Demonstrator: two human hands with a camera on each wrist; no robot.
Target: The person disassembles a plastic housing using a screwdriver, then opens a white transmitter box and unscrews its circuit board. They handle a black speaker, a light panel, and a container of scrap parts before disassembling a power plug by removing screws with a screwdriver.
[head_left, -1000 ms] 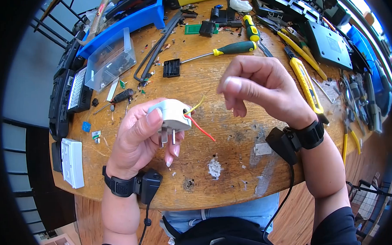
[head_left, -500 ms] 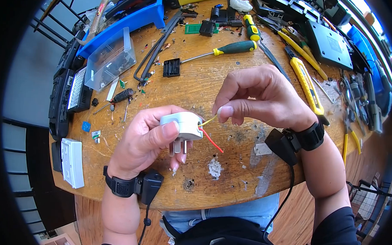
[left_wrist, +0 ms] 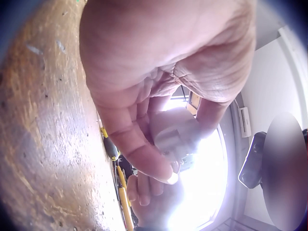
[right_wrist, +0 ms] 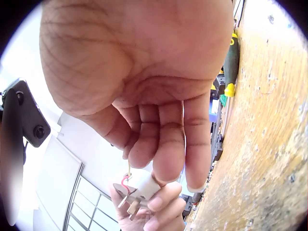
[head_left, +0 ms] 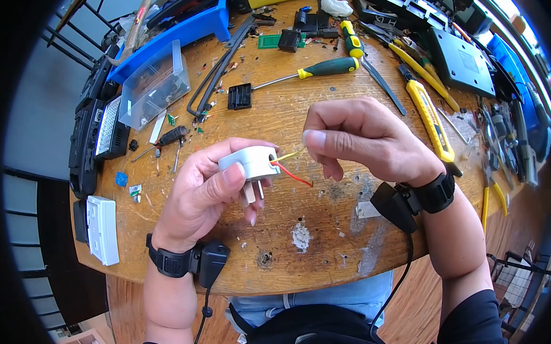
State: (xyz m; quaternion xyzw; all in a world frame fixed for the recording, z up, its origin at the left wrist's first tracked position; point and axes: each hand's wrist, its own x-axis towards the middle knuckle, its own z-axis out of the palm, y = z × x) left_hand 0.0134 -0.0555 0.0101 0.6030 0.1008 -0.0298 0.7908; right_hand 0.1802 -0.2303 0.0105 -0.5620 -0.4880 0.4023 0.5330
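My left hand (head_left: 205, 185) grips a white power plug (head_left: 250, 161) over the bench, thumb on its near side and fingers behind and below. Two flat metal prongs (head_left: 249, 192) point down toward me. From a hole in the plug's right end come a yellow wire (head_left: 286, 156) and a red wire (head_left: 295, 176), which hangs loose. My right hand (head_left: 374, 139) pinches the far end of the yellow wire between thumb and forefinger. In the right wrist view the wire runs from the plug (right_wrist: 144, 185) up to those fingertips. The left wrist view shows the plug (left_wrist: 174, 132) between thumb and fingers, blurred by glare.
Beyond my hands lie a green-handled screwdriver (head_left: 331, 68), a small black part (head_left: 240, 97) and a yellow utility knife (head_left: 429, 117). A clear plastic box (head_left: 157, 86) stands at the left, above a white socket strip (head_left: 102, 229). Pliers and other tools crowd the right side.
My right thumb and forefinger have closed on the yellow wire. The plug first moved right, then back slightly left and up. The red wire now points less steeply down.
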